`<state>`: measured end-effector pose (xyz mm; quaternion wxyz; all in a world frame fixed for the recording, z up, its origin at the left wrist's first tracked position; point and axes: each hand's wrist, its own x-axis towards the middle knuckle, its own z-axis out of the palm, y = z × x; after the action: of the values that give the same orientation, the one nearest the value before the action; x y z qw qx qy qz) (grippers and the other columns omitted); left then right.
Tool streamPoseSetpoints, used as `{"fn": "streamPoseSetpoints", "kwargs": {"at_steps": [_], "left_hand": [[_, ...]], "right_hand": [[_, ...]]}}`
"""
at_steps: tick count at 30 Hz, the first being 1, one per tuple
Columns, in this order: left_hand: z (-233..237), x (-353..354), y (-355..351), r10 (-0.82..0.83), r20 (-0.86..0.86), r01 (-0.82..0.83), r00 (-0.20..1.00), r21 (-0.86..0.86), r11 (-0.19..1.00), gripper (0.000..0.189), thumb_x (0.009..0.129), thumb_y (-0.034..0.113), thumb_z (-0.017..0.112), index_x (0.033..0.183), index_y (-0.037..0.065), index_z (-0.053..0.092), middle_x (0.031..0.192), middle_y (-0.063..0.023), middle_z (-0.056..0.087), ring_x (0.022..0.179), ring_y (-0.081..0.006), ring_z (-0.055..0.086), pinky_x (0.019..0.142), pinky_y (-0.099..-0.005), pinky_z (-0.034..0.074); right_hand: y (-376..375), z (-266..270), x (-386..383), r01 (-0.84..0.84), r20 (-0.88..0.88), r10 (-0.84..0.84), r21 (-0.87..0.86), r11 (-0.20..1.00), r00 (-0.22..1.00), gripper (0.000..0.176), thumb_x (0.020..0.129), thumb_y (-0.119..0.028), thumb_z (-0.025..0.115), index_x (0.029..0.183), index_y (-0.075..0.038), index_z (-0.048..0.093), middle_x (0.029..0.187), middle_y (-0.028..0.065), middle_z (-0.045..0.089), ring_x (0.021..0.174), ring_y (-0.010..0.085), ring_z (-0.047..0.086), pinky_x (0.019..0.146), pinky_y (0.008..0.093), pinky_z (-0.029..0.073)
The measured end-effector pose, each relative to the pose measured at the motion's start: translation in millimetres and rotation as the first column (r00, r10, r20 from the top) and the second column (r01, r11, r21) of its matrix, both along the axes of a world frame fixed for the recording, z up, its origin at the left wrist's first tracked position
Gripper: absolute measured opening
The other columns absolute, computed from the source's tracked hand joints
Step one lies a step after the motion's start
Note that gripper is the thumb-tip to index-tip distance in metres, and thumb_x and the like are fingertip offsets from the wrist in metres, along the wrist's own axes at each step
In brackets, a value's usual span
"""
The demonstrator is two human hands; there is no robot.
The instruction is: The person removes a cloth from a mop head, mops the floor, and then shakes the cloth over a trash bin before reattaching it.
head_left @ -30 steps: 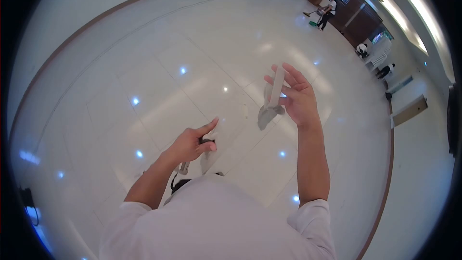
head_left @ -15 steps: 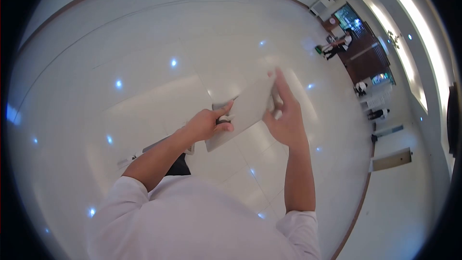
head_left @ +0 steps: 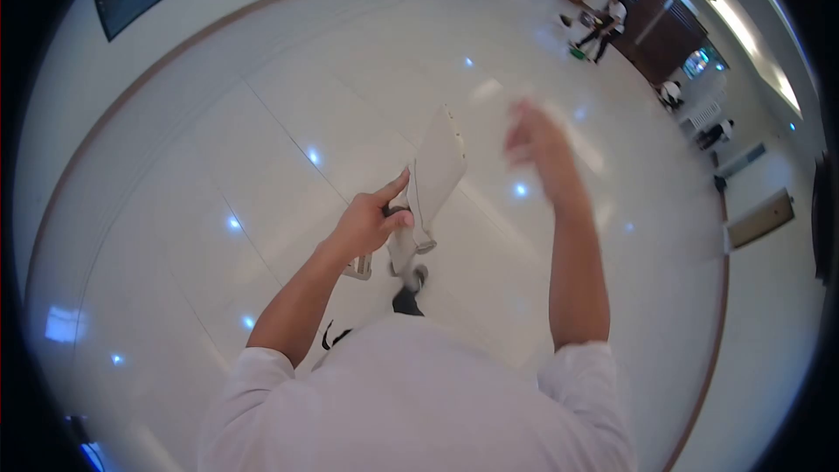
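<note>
My left hand (head_left: 367, 220) grips a flat white panel-like object (head_left: 440, 166), with the thumb and a dark part near its lower left edge. This panel stands tilted, its edge marked by several small dark spots; I cannot make out its kind. Below my left wrist, a pale piece with slots (head_left: 358, 267) shows, and whether it joins the panel is hidden. My right hand (head_left: 540, 144) is raised to the right of the panel, apart from it. Motion smears its fingers.
Glossy pale tiles cover the floor (head_left: 288, 210). My shoe (head_left: 418, 278) is just below the panel. Far off at the upper right, a person (head_left: 609, 24) stands near a green object (head_left: 577, 54). Two more people (head_left: 671, 93) are low down along the right wall.
My right hand has come away from the panel and moved right. The panel has turned from a broad face to a steeper, narrower angle. The view has shifted, showing a window at upper left.
</note>
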<state>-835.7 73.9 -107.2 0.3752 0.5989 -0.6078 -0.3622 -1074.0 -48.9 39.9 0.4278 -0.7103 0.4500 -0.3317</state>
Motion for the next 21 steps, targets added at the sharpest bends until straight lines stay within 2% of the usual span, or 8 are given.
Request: {"fn": "streamPoseSetpoints", "kwargs": {"at_steps": [3,5,9,12,13,15,18,21], "left_hand": [[-7,3,-58,0.079,0.093,-0.073,0.993,-0.057,0.996,0.082,0.087,0.039,0.076,0.154,0.019,0.035,0.101,-0.021,0.07,0.079,-0.0236,0.062,0.082,-0.0301,0.05],[-12,11,-115,0.099,-0.083,-0.114,0.992,-0.204,0.972,0.082,0.088,0.038,0.076,0.155,0.018,0.034,0.101,-0.0225,0.069,0.08,-0.02,0.059,0.08,-0.028,0.049],[-8,18,-165,0.113,-0.127,-0.136,0.985,-0.19,0.972,0.083,0.088,0.04,0.075,0.155,0.014,0.033,0.099,-0.0218,0.069,0.075,-0.0186,0.057,0.077,-0.0271,0.049],[3,24,-201,0.23,0.064,-0.224,0.971,-0.087,0.971,0.089,0.086,0.042,0.076,0.155,0.01,0.031,0.097,-0.0198,0.069,0.071,-0.0209,0.056,0.075,-0.0277,0.05],[4,25,-213,0.246,0.068,-0.233,0.967,-0.154,0.96,0.092,0.084,0.043,0.077,0.155,0.009,0.03,0.096,-0.0193,0.069,0.07,-0.0212,0.057,0.075,-0.0281,0.051],[-2,22,-250,0.264,0.06,-0.245,0.963,-0.225,0.943,0.094,0.083,0.044,0.077,0.155,0.008,0.029,0.094,-0.0189,0.07,0.068,-0.0216,0.058,0.075,-0.0284,0.051],[3,11,-345,0.322,0.137,-0.266,0.937,-0.318,0.91,0.096,0.082,0.046,0.077,0.156,0.009,0.028,0.094,-0.0195,0.072,0.075,-0.0285,0.067,0.079,-0.0312,0.053],[2,33,-354,0.34,0.102,-0.278,0.935,-0.388,0.879,0.096,0.083,0.049,0.075,0.155,0.007,0.03,0.089,-0.0179,0.071,0.077,-0.0305,0.07,0.074,-0.0316,0.054]], "right_hand": [[-22,-81,5,-0.092,-0.071,0.133,0.417,0.904,0.989,0.06,0.103,-0.054,0.041,0.135,-0.004,0.05,0.108,0.011,0.062,0.084,0.022,0.066,0.074,0.0349,0.056],[-58,-105,19,-0.385,0.341,0.196,0.677,0.628,0.919,0.069,0.098,-0.063,0.046,0.128,-0.002,0.053,0.113,0.012,0.06,0.087,0.0235,0.064,0.073,0.0369,0.056],[-146,-127,49,-0.611,0.625,0.117,0.68,0.405,0.772,0.062,0.1,-0.054,0.052,0.132,-0.001,0.051,0.121,0.0141,0.061,0.1,0.0264,0.065,0.08,0.0418,0.057],[-204,-113,59,-0.64,0.704,-0.101,0.688,0.341,0.703,0.048,0.099,-0.039,0.061,0.129,-0.002,0.055,0.123,0.0141,0.063,0.101,0.0238,0.068,0.089,0.0402,0.057],[-223,-97,62,-0.641,0.703,-0.079,0.685,0.347,0.707,0.048,0.099,-0.039,0.061,0.129,-0.002,0.055,0.123,0.0141,0.063,0.101,0.0238,0.068,0.089,0.0402,0.057],[-262,-53,63,-0.436,0.557,0.101,0.509,0.742,0.824,0.044,0.1,-0.038,0.06,0.12,0.001,0.062,0.109,0.0118,0.069,0.092,0.0202,0.069,0.083,0.0344,0.056],[-358,-8,71,-0.368,0.28,0.294,0.264,0.891,0.914,0.042,0.101,-0.035,0.058,0.111,0.005,0.068,0.097,0.0104,0.071,0.086,0.0163,0.066,0.076,0.0321,0.053],[-357,20,107,-0.349,0.031,0.348,0.077,0.934,0.937,0.044,0.101,-0.034,0.057,0.106,0.007,0.07,0.095,0.0107,0.071,0.082,0.0144,0.063,0.071,0.0301,0.05]]}}
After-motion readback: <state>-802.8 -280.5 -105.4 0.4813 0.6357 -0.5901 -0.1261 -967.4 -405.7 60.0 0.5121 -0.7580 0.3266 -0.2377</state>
